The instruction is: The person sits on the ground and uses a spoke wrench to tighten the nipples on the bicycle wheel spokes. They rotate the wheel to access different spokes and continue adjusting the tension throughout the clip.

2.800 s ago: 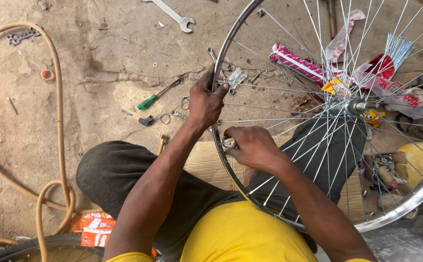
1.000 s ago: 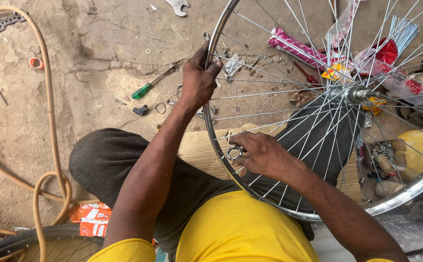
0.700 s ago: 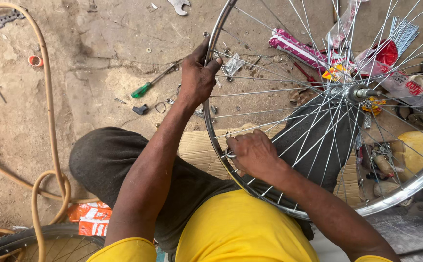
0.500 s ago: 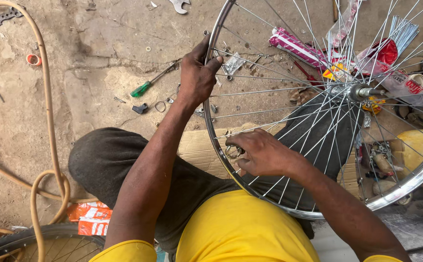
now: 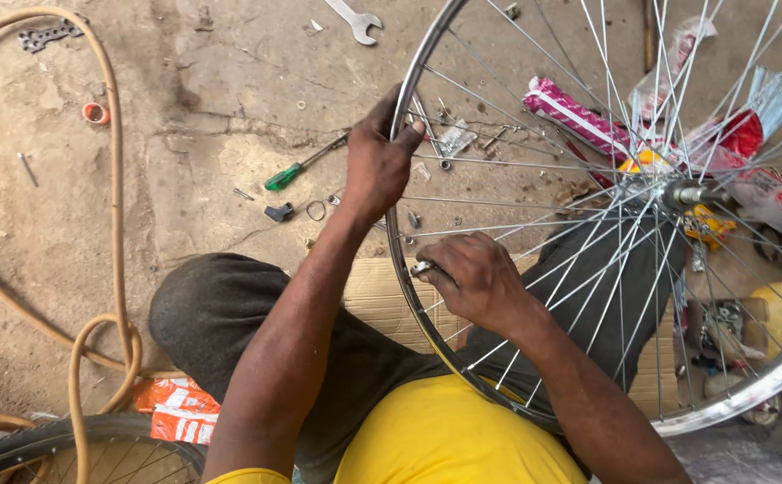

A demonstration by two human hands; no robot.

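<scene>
While your left hand (image 5: 379,164) closes around the shiny steel rim of the spoked bicycle wheel (image 5: 406,296) standing across your lap, your right hand (image 5: 472,280) pinches a small metal tool (image 5: 422,267) against the rim's inner edge. The spokes look laced, though how many are tightened I cannot tell. Room is tight: knees below, a green-handled screwdriver (image 5: 303,165) and tan hose (image 5: 113,179) on the concrete floor (image 5: 212,81) to the left.

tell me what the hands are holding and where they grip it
The left hand grips the bicycle wheel by its metal rim. The right hand pinches a small metal tool against the rim, lower down.
</scene>
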